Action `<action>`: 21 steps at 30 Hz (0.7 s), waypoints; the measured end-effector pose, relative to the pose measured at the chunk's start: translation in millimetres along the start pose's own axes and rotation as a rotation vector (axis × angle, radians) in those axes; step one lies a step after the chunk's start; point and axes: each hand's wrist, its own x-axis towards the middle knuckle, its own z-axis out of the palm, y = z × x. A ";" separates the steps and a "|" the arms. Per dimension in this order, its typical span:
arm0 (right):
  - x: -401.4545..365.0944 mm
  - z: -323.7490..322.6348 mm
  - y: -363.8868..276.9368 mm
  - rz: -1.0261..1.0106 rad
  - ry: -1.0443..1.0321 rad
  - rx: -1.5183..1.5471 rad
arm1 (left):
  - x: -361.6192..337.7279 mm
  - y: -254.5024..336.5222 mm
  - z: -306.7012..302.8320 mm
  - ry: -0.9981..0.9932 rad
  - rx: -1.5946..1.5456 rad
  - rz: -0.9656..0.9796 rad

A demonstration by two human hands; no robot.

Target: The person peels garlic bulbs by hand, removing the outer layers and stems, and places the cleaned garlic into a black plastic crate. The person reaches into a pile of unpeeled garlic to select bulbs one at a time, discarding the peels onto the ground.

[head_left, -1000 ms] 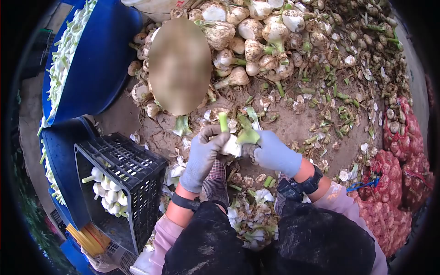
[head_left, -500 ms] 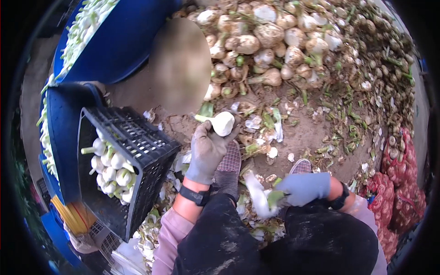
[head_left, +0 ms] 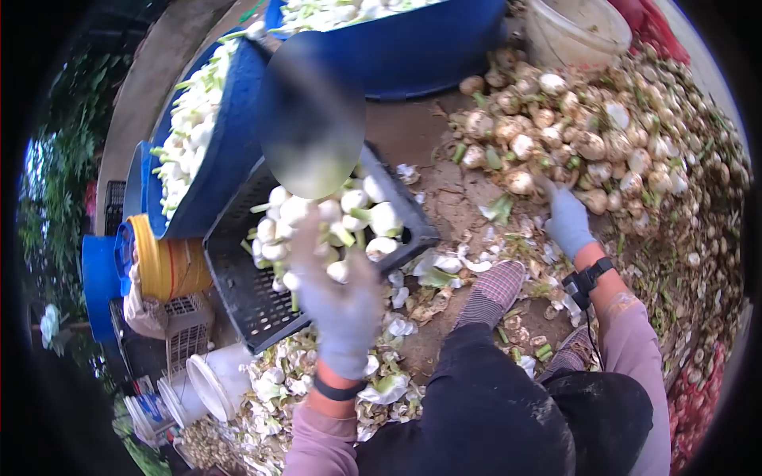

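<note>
My left hand, in a grey glove, is over the black plastic crate, its fingers smeared by motion among cleaned white garlic bulbs with short green stems. Whether it holds a bulb cannot be made out. My right hand, also gloved, reaches to the near edge of a heap of soil-stained garlic bulbs. Its fingers stretch toward a dirty bulb, the tips partly lost among the heap. A blurred patch hides the crate's far side.
Blue tubs of cleaned garlic stand behind the crate. A whitish bucket is behind the heap. Yellow and blue containers and white buckets are at left. Peelings litter the floor by my feet; red net sacks lie at right.
My left hand has moved from in front of me, where it held a white bulb, to the crate. My right hand has left the blurred peelings near my knees and reached the heap. The view has turned left.
</note>
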 end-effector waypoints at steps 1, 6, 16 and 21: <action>5.9 12.4 7.2 -0.027 0.002 -0.001 | -15.0 5.7 7.1 -0.120 -0.206 -0.041; -25.2 5.4 14.9 0.046 0.189 0.098 | -34.4 29.5 69.8 -0.430 -0.449 0.163; -92.6 -72.7 -85.5 0.405 -0.212 1.163 | -66.8 32.7 128.5 -0.845 -1.115 -0.435; -86.0 -72.8 -83.2 0.451 -0.327 1.054 | -64.1 23.7 128.6 -0.882 -0.942 -0.201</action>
